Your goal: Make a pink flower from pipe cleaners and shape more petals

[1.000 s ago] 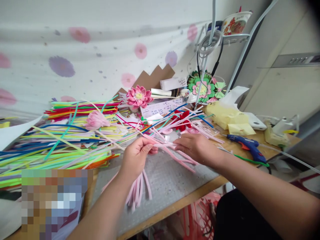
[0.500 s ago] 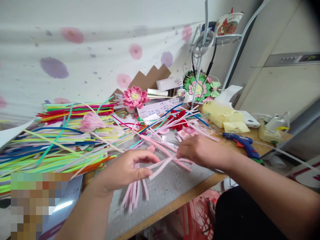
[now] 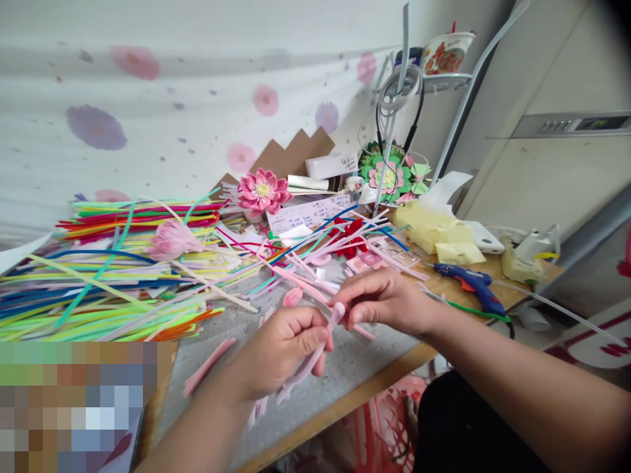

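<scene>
My left hand (image 3: 296, 345) is closed around a pale pink pipe cleaner (image 3: 306, 369). The strip is bent double, with its rounded fold uppermost and its tails hanging below my fingers. At that fold, the thumb and fingers of my right hand (image 3: 382, 302) are pinched together on the strip. Just behind my left hand lies a small pink looped petal (image 3: 292, 297). More pale pink pipe cleaners (image 3: 259, 410) lie partly hidden under my left hand. A short bundle of darker pink pieces (image 3: 210, 366) rests left of my wrist on the grey mat (image 3: 197, 420).
Piles of coloured pipe cleaners (image 3: 98, 282) cover the left side, with a pale pink flower (image 3: 172, 240) on top. A finished pink flower (image 3: 263, 190) stands behind. To the right are a blue glue gun (image 3: 473, 284), a yellow bag (image 3: 428, 226) and a metal rack (image 3: 394, 118).
The pipe cleaner's folded end now shows between my hands, its tails pointing down. My left hand has moved right, closer to my right hand, uncovering the darker pink bundle.
</scene>
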`<state>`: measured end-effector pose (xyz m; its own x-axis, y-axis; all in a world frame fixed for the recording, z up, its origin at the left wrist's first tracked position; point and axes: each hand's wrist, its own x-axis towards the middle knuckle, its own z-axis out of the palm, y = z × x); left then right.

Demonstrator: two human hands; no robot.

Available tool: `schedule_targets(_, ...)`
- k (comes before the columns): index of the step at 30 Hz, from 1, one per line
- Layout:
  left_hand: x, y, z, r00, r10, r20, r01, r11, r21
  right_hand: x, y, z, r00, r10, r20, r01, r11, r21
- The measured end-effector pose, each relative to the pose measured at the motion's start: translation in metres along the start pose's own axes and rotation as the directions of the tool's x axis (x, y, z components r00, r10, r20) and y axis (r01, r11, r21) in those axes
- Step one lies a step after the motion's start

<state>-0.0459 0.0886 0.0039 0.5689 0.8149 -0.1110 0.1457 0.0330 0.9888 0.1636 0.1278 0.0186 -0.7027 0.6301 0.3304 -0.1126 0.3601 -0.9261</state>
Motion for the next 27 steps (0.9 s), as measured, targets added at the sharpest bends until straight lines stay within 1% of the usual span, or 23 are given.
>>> schedule_targets(3,0.0,-0.004,0.003,1.0,0.006,-0.007,-0.006,0.997,-0.077,0.005,0.003,0.009,1.0,-0.017,-0.016,0.02,0.974,0.224)
schedule_targets(6,0.001,-0.003,0.006,1.0,0.004,-0.012,-0.005,0.995,-0.104,0.009,0.007,0.017,0.998,-0.017,-0.056,0.034,0.943,0.33)
schedule_targets(9,0.002,0.001,0.009,1.0,0.012,0.002,-0.011,0.995,-0.098,0.01,0.011,0.022,0.993,0.031,-0.116,0.014,0.93,0.368)
schedule_targets(12,0.003,0.005,0.015,0.998,0.06,0.027,-0.059,0.998,-0.028,0.009,0.012,0.027,0.983,0.075,-0.168,-0.002,0.918,0.397)
schedule_targets(15,0.003,0.006,0.018,0.997,0.075,0.032,-0.076,0.996,0.041,0.01,0.01,0.033,0.962,0.07,-0.265,0.042,0.918,0.395)
schedule_targets(17,0.002,0.008,0.013,0.998,0.06,0.006,-0.06,0.997,0.057,0.014,0.012,0.033,0.945,0.054,-0.324,0.069,0.931,0.357)
schedule_targets(19,-0.001,0.01,0.0,0.999,0.035,-0.039,-0.033,0.998,0.061,0.019,0.017,0.028,0.939,0.042,-0.341,0.051,0.965,0.259)
schedule_targets(20,-0.003,0.012,-0.009,0.998,0.019,-0.068,-0.014,0.997,0.072,0.022,0.02,0.023,0.941,0.044,-0.334,0.009,0.988,0.155)
schedule_targets(21,-0.005,0.014,-0.019,0.996,0.011,-0.088,-0.002,0.995,0.097,0.024,0.025,0.017,0.95,0.055,-0.308,-0.065,0.998,-0.021)
schedule_targets(22,-0.007,0.015,-0.03,0.993,0.002,-0.12,0.015,0.989,0.144,0.026,0.03,0.011,0.958,0.083,-0.275,-0.156,0.954,-0.255)
schedule_targets(23,-0.009,0.017,-0.04,0.985,0.01,-0.175,0.026,0.98,0.199,0.027,0.035,0.006,0.962,0.132,-0.238,-0.238,0.834,-0.498)
schedule_targets(24,-0.01,0.018,-0.05,0.976,-0.001,-0.219,0.062,0.961,0.271,0.027,0.04,0.002,0.96,0.185,-0.21,-0.28,0.68,-0.678)
schedule_targets(25,-0.012,0.018,-0.058,0.966,-0.027,-0.258,0.119,0.929,0.35,0.026,0.045,0.0,0.953,0.233,-0.194,-0.293,0.537,-0.791)
schedule_targets(26,-0.014,0.018,-0.064,0.957,-0.064,-0.282,0.182,0.892,0.414,0.025,0.049,-0.001,0.946,0.267,-0.183,-0.289,0.442,-0.849)
schedule_targets(27,-0.016,0.016,-0.069,0.951,-0.112,-0.29,0.242,0.853,0.463,0.024,0.052,0.001,0.942,0.283,-0.179,-0.285,0.398,-0.872)
